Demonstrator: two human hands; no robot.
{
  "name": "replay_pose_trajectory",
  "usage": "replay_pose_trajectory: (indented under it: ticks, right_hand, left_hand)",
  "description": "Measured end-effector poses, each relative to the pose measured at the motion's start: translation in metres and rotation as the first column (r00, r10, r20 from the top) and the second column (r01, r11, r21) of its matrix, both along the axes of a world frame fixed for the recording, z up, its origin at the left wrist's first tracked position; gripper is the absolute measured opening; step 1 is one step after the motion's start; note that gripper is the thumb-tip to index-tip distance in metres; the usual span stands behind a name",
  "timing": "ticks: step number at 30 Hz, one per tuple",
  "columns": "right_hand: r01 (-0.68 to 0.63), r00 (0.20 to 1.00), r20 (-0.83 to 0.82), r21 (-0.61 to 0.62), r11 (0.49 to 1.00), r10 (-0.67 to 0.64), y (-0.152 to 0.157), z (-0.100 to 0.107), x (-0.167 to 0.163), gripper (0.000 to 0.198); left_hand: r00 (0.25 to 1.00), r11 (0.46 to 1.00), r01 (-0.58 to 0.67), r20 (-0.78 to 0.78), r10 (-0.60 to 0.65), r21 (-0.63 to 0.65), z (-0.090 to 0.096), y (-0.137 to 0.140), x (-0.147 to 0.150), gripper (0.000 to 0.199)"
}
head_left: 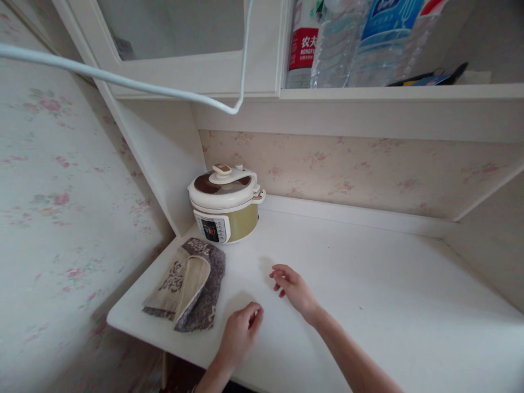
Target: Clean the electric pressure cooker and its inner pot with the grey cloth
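My left hand [242,334] is over the front part of the white tabletop [380,295], its fingers loosely curled in and no object visible in it. A folded grey-and-beige patterned cloth [192,286] lies just to its left, apart from it. Farther in and to the right is my right hand [291,286], fingers bent but apart, holding nothing. Behind the cloth, in the back left corner, stands an electric pressure cooker [225,204] with a white lid and a green body. Neither hand touches the cooker or the cloth.
A white bar [164,88] crosses the upper left, nearer to me than the cabinet [262,73]. Several plastic bottles [339,49] stand on the shelf above the tabletop. Flower-patterned walls [57,207] border the left side and back.
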State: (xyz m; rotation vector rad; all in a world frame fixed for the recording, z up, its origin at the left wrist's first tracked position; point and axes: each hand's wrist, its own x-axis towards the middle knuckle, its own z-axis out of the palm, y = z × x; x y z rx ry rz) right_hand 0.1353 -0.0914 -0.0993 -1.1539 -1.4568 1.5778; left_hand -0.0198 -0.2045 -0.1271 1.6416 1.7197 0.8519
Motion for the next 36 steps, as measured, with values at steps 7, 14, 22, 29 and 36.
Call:
replay_pose_trajectory:
  ticks: [7,14,22,29,36]
  right_hand:
    - [-0.044,0.999,-0.025,-0.057,0.997,0.042,0.042,0.045,-0.039,0.034]
    - [0.128,0.982,-0.128,-0.109,0.986,-0.142,0.097,0.096,-0.072,0.031]
    - [0.186,0.969,-0.136,-0.163,0.969,-0.208,0.136,0.109,-0.096,0.038]
    - [0.165,0.970,-0.161,-0.121,0.979,-0.183,0.154,0.125,-0.105,0.033]
    - [0.180,0.971,-0.137,-0.135,0.974,-0.198,0.165,0.130,-0.111,0.021]
  left_hand:
    - [0.998,0.998,0.046,-0.047,-0.044,0.049,0.001,-0.007,-0.002,0.030]
    - [1.000,0.998,0.018,0.001,-0.018,0.057,-0.004,-0.008,-0.006,0.027]
    - [1.000,0.997,0.024,0.003,-0.024,0.074,-0.001,-0.005,-0.008,0.028]
    - [1.000,0.999,0.011,-0.005,-0.011,0.046,0.001,-0.002,-0.008,0.032]
    - [0.999,0.997,0.014,-0.045,-0.011,0.070,0.000,0.000,-0.007,0.030]
